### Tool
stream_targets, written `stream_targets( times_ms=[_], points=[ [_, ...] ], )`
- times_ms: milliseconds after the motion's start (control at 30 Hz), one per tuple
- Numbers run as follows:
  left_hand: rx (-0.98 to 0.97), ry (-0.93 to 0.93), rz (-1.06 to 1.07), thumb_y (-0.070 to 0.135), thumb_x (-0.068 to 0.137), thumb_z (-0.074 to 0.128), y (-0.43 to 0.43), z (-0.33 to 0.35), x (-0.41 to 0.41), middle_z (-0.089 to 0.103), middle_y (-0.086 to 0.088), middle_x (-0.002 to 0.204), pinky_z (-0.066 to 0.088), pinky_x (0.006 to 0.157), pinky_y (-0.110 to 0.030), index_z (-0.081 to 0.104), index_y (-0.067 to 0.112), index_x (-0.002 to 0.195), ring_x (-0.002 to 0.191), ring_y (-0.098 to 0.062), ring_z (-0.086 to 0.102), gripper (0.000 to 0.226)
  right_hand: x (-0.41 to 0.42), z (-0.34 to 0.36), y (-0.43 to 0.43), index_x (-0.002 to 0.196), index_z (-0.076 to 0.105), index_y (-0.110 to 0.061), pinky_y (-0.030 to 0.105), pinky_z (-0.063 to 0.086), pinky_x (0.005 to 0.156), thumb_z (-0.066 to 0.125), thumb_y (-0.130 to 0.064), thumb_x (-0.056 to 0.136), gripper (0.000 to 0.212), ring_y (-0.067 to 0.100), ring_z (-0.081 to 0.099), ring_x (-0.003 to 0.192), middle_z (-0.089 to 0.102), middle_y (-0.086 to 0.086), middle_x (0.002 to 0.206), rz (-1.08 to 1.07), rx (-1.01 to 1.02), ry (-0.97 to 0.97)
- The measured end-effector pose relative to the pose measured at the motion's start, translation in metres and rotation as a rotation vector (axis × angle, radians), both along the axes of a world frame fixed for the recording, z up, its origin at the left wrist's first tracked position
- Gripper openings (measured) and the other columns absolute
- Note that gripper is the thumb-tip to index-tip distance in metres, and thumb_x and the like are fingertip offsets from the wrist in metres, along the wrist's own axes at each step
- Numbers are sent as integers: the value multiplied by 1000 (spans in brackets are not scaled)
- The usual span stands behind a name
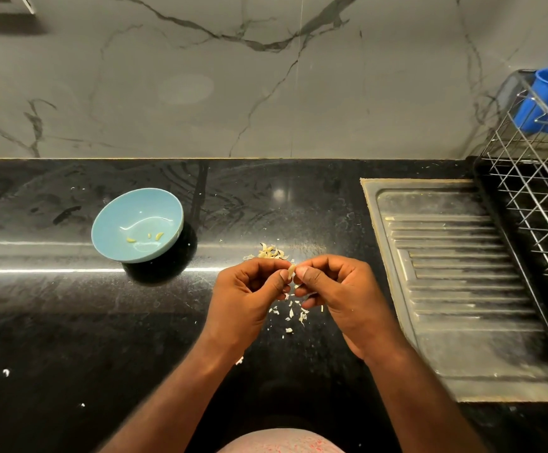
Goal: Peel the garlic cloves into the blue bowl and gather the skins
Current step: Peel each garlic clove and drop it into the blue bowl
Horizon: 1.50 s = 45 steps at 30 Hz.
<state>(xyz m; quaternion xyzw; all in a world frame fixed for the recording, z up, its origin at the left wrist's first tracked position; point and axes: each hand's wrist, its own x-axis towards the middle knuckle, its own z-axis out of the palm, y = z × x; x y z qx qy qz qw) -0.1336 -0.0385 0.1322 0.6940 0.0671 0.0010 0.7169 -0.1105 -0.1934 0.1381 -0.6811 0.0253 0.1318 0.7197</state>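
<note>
A small pale garlic clove (291,271) is pinched between both hands above the black counter. My left hand (249,295) and my right hand (334,292) meet at their fingertips, thumbs on the clove. A light blue bowl (109,223) sits to the left on the counter, holding three peeled cloves (145,238). Just beyond my hands lies a small heap of unpeeled garlic cloves (271,252). Several loose white skins (294,313) are scattered on the counter beneath my hands.
A steel sink drainboard (455,276) is set into the counter on the right. A wire dish rack (537,178) stands at the far right with a blue cup (547,99) in it. A marble wall rises behind. Stray skin flecks (6,372) dot the left counter.
</note>
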Motion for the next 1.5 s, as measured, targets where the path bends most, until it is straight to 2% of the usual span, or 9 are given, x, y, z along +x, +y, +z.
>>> stream_targets(
  times_ms=[167, 267, 600, 800, 933, 1067, 1133, 1333, 1500],
  points=[
    [64, -59, -39, 11, 86, 68, -2, 1, -2, 76, -1, 87, 55, 72, -22, 74, 16, 95, 79, -14, 72, 12, 1, -1, 0, 85, 72, -3, 30, 52, 54, 71, -9, 86, 6, 23, 65, 66, 72, 10, 76, -19, 47, 29],
    [107, -83, -48, 3, 89, 67, -3, -1, -2, 76, 1, 87, 54, 72, -20, 74, 18, 95, 79, -11, 72, 17, 0, -2, 2, 83, 71, -2, 32, 51, 54, 71, -9, 87, 8, 22, 64, 64, 71, 13, 75, -42, 35, 15],
    [167, -108, -33, 7, 88, 69, -3, 0, -3, 76, 1, 90, 57, 75, -23, 74, 18, 98, 83, -13, 73, 16, -1, -4, 7, 76, 71, -5, 30, 52, 54, 72, -6, 84, 8, 20, 62, 59, 69, 16, 70, -100, 39, -49],
    [195, -109, -22, 10, 89, 69, -5, 1, -4, 76, 4, 90, 56, 73, -22, 74, 18, 99, 82, -13, 72, 14, -3, -2, 10, 74, 70, -8, 29, 51, 53, 71, -4, 85, 12, 17, 60, 58, 68, 10, 66, -116, 36, -49],
    [221, -104, -35, 11, 87, 71, -5, 3, -5, 75, 4, 91, 59, 74, -28, 74, 21, 100, 84, -14, 72, 16, -5, 0, 12, 75, 69, -8, 27, 51, 53, 70, -5, 85, 11, 15, 60, 58, 67, 7, 66, -124, 24, -59],
    [76, -34, -50, 19, 80, 73, -6, 7, -4, 76, -3, 91, 57, 74, -25, 74, 13, 100, 84, -15, 73, 21, -5, 2, 10, 77, 69, -5, 27, 51, 53, 68, -5, 86, 9, 15, 60, 58, 67, 9, 67, -121, 30, -69],
    [-47, 32, -39, 18, 77, 73, -6, 8, -3, 76, -8, 89, 56, 72, -23, 75, 8, 99, 80, -17, 71, 24, -5, 3, 10, 77, 69, -6, 26, 50, 53, 69, -6, 87, 9, 13, 60, 58, 68, 8, 68, -112, 19, -70],
    [-245, 158, -35, 14, 75, 73, -4, 9, 0, 74, -14, 87, 58, 73, -27, 74, 4, 98, 78, -21, 68, 25, -4, 4, 10, 77, 69, -8, 28, 49, 52, 69, -10, 86, 9, 15, 57, 56, 65, 6, 66, -113, 14, -62],
    [-497, 285, -14, 5, 75, 69, -4, 14, 3, 70, -15, 82, 57, 65, -22, 69, -4, 99, 72, -18, 67, 25, -4, 3, 10, 76, 68, -9, 30, 48, 52, 67, -8, 89, 13, 16, 55, 55, 63, 6, 63, -101, 9, -63]
  ],
)
